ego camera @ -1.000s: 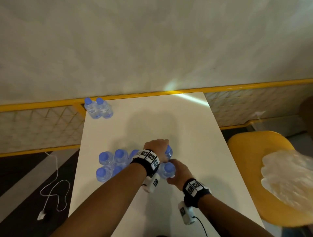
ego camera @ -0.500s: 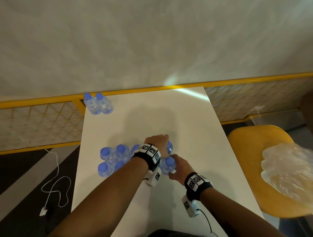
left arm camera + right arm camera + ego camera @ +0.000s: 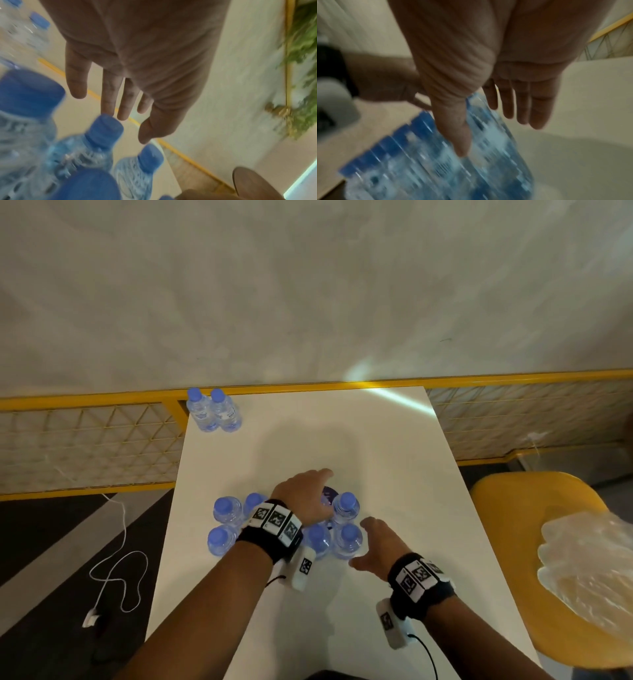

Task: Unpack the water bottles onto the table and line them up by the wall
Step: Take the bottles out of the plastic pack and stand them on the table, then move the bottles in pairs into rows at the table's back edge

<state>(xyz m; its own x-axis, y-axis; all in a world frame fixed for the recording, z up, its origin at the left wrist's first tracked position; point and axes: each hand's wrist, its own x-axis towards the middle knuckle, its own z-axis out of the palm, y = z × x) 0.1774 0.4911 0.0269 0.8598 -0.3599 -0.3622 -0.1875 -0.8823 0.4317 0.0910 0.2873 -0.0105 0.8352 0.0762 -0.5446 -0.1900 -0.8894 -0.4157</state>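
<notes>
Several blue-capped water bottles (image 3: 224,510) stand in a cluster in the middle of the white table (image 3: 394,474). Two more bottles (image 3: 213,410) stand side by side at the far left corner, by the wall. My left hand (image 3: 310,494) hovers over the cluster with straight fingers (image 3: 123,102) just above a cap (image 3: 106,128), holding nothing. My right hand (image 3: 373,542) is open beside the rightmost bottle (image 3: 349,541). Its thumb (image 3: 453,128) lies in front of the blurred bottle (image 3: 436,162), its fingers spread apart from it. My left arm hides part of the cluster.
A yellow chair (image 3: 513,508) stands right of the table with crumpled clear plastic wrap (image 3: 589,570) on it. A yellow rail with mesh (image 3: 102,440) runs along the wall. A white cable (image 3: 116,559) lies on the floor at left. The table's far edge right of the two bottles is bare.
Both hands gripped bottles in the cluster before; now both have let go and their fingers are straight. The right hand has drawn back to the right of the cluster.
</notes>
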